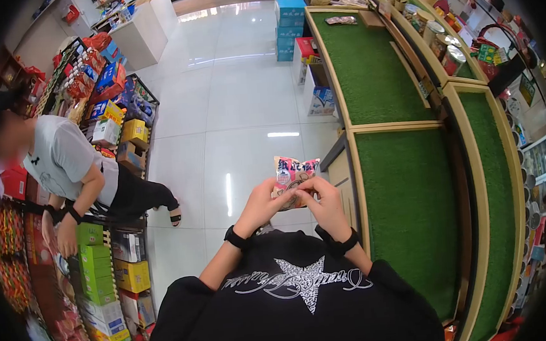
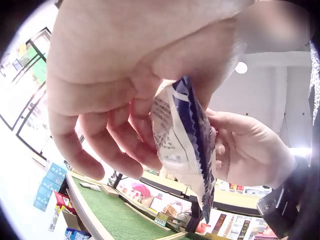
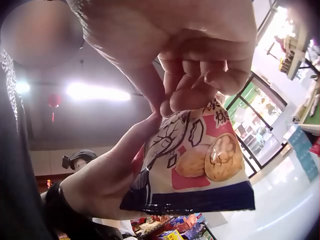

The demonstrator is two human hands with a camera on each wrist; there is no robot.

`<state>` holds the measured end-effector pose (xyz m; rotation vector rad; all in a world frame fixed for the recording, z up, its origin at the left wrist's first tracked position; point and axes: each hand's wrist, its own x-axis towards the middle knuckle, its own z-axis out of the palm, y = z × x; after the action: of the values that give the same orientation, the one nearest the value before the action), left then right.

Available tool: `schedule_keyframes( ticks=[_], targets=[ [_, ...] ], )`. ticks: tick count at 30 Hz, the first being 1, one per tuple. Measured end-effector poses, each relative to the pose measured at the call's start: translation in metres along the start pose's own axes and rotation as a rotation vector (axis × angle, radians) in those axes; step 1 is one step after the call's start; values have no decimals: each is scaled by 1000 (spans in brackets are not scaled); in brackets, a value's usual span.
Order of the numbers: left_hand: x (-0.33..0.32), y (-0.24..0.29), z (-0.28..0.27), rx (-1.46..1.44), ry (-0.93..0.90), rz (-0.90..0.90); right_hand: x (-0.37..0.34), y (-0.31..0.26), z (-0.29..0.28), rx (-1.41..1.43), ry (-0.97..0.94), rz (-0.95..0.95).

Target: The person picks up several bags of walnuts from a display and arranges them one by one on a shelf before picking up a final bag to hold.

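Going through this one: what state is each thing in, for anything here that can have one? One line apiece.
Shiny cream-and-pink walnut-print packet: held up, no tear visible; whether opened, unclear.
Bare left hand: pinching the packet.
Bare right hand: pinching the packet.
White-and-blue cardboard carton: open-topped.
Bright-blue rectangular cardboard boxes: stacked.
Green rectangular cardboard boxes: stacked.

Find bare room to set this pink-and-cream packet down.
The near green turf bay, right of the right hand, is bare between pale wooden rims; so is the far green turf bay's middle, short of a small shiny packet. Crowded: lidded clear jars at right; stacked green cardboard boxes at left.
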<state>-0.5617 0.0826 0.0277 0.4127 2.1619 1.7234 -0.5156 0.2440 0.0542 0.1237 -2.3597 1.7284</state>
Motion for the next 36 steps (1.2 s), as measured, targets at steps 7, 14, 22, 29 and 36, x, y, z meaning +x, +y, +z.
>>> schedule_keyframes(
  ticks=[7,14,22,29,36],
  targets=[
    [20,-24,-55,-170,35,-202,40,18,27,-5,131,133],
    [46,-46,-86,-256,184,-222,81,57,4,21,216,257],
    [109,-30,-95,-315,214,-299,164,81,-15,87,221,174],
    [194,-9,-85,-234,241,-266,241,96,-55,63,219,168],
    [261,2,-60,-197,232,-257,289,114,-103,175,167,239]
  ],
)
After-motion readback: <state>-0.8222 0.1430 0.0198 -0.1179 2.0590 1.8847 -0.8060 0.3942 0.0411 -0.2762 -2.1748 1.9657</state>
